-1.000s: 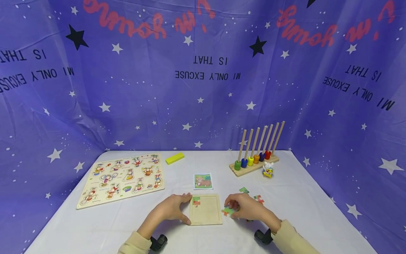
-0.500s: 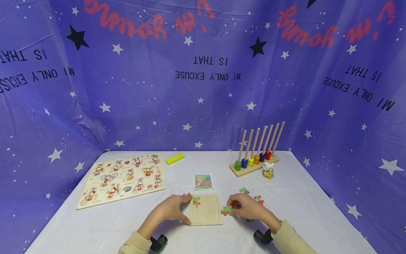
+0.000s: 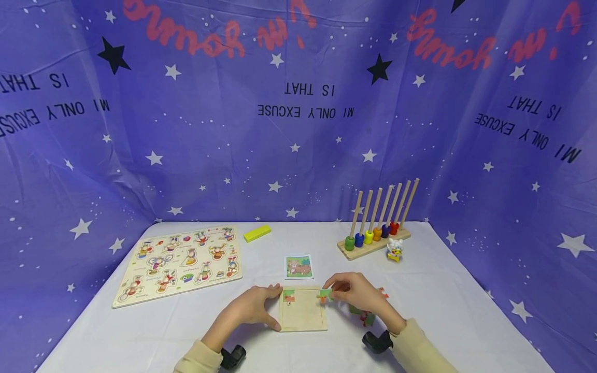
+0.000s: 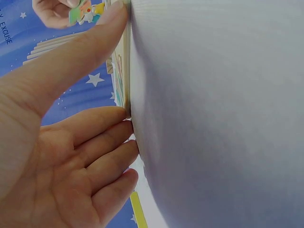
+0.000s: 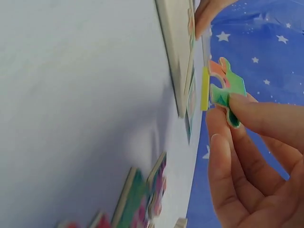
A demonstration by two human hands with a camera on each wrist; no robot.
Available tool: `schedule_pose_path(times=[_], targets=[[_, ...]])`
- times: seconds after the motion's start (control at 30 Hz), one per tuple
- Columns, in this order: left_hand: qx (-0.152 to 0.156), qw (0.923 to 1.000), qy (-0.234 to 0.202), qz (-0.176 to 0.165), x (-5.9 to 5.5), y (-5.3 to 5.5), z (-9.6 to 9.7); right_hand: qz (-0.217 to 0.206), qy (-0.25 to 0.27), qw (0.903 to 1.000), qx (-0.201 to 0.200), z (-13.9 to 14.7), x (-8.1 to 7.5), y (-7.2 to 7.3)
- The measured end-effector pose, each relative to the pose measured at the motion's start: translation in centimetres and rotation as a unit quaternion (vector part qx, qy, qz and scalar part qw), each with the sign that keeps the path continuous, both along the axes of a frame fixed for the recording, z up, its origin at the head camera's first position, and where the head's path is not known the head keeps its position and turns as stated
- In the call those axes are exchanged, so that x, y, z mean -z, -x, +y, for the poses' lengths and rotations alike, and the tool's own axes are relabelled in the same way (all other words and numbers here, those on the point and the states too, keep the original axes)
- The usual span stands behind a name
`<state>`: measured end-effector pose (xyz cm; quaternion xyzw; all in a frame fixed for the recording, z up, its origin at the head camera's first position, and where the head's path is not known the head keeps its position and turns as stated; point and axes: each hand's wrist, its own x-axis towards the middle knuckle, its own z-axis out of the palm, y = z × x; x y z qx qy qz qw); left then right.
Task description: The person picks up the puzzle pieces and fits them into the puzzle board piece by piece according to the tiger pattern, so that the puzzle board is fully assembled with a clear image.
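My right hand [image 3: 358, 293] pinches a green and orange puzzle piece [image 5: 230, 88] between thumb and fingers. It hangs over the upper right corner of a square wooden puzzle tray [image 3: 303, 317], raised off the table in the right wrist view. One green and red puzzle piece [image 3: 289, 295] lies in the tray's upper left corner. Along the tray's left edge rests my left hand [image 3: 252, 305], its fairly straight thumb and fingers touching the frame. Under and beside the right hand lie several loose puzzle pieces [image 3: 366, 317], partly hidden by it.
Behind the tray lies a small picture card [image 3: 298, 267] with an animal on it. A large illustrated board [image 3: 179, 264] is at the left, a yellow block [image 3: 257, 233] at the back. At the right back stand a peg rack [image 3: 375, 243] with coloured beads and a small figurine [image 3: 394, 249].
My right hand has lifted the green and orange puzzle piece from the table beside the tray and moved it up and left over the tray's corner. My left hand stays put.
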<state>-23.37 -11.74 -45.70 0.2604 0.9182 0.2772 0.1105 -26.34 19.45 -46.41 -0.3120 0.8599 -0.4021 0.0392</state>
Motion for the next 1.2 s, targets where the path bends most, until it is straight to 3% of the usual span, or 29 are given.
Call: schedule_pose_path(times=[0.17, 0.63, 1.2], targets=[[0.005, 1.0000, -0.007, -0.005, 0.0, 0.0, 0.0, 0.021, -0.001, 0.9998, 0.001, -1.4, -0.2, 0.1], [0.006, 1.0000, 0.004, 0.003, 0.1, 0.1, -0.1, 0.005, -0.001, 0.9999, -0.009, -5.0, 0.5, 0.9], [0.006, 0.9999, 0.011, 0.007, 0.0, 0.2, 0.0, -0.021, -0.010, 0.9997, -0.002, -6.5, 1.1, 1.6]])
